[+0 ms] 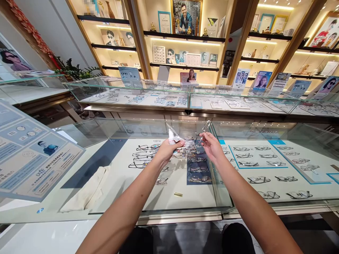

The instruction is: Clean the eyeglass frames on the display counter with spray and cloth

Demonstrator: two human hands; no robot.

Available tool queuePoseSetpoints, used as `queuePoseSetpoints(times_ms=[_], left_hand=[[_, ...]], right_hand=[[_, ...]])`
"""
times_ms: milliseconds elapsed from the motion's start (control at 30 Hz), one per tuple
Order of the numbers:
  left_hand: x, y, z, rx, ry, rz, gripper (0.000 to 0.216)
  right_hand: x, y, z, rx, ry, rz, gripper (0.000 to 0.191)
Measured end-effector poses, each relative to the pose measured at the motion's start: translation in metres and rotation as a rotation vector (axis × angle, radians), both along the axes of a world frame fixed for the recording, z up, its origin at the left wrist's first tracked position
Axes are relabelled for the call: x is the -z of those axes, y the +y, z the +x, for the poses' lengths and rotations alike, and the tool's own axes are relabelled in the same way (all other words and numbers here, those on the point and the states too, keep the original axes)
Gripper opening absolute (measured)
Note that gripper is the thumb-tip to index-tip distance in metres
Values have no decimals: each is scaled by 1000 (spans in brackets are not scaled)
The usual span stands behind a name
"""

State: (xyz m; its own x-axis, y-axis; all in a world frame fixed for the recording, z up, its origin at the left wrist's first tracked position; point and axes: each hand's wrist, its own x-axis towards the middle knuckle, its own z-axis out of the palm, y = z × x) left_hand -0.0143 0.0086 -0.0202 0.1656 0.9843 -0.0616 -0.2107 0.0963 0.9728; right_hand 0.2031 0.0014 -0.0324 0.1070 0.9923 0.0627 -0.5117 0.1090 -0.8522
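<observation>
My left hand is closed on a clear plastic sleeve with a small white piece at its near end, held over the glass display counter. My right hand pinches a pair of thin-framed glasses, raised just right of the sleeve. Both forearms reach out from the bottom of the view. Under the glass, rows of spectacle frames lie on white and blue trays.
A beige cloth lies on the counter at the left, beside a tilted information board. A small brass piece rests near the front. A second glass counter and lit wall shelves stand beyond.
</observation>
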Motion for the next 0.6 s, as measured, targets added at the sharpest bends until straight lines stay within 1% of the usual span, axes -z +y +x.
queuePoseSetpoints(times_ms=[167, 333, 500, 600], left_hand=[[1, -5, 6, 11, 15, 35, 47], [8, -7, 14, 31, 10, -3, 48], [7, -11, 18, 55, -4, -26, 52], [4, -13, 17, 130, -2, -18, 52]], right_hand=[[-1, -3, -3, -25, -5, 24, 33], [-2, -3, -5, -14, -10, 35, 31], [-4, -6, -6, -21, 0, 34, 30], [-7, -6, -5, -11, -12, 42, 31]])
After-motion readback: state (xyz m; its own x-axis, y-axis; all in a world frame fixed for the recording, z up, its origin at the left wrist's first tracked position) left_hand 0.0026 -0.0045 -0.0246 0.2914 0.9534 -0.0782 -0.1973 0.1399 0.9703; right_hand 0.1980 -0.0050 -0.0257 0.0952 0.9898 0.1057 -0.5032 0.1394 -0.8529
